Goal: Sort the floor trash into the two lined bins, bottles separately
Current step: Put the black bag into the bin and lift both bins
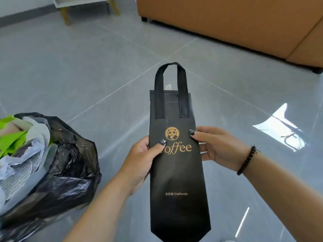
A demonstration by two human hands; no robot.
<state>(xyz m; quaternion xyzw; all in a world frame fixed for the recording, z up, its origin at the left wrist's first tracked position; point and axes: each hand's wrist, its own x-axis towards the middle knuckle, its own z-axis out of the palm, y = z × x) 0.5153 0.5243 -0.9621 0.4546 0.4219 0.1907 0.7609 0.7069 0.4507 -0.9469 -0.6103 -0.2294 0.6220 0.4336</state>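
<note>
Here, one bin lined with a black plastic liner [70, 165] is seen at the far left edge, stuffed with crumpled white paper [19, 165] and bright green scraps [13, 140]; a second bin is not in view. One black non-woven coffee bag [174, 163] is held flat in the middle of the view above the grey tiled floor [70, 67], just to the right of the lined bin and apart from it. Its long axis runs away from the person, with the two looped carry handles [170, 89] pointed forward toward the sofa and the pointed folded bottom toward the person's body. A gold panda logo and the word "coffee" face upward. Something pale shows at the bag's mouth, too small to identify. The left hand [139, 161] grips the bag's left edge, its thumb laid across the printed face and the fingers curled beneath. The right hand [216, 145] pinches the right edge, thumb on top, fingers underneath; one black beaded bracelet [246, 159] is worn on that wrist. One white table with wooden legs [87, 7] stands at upper left, and one tan sofa [236, 23] fills the upper right. A bright window reflection [281, 128] lies on the tiles at the right.
</note>
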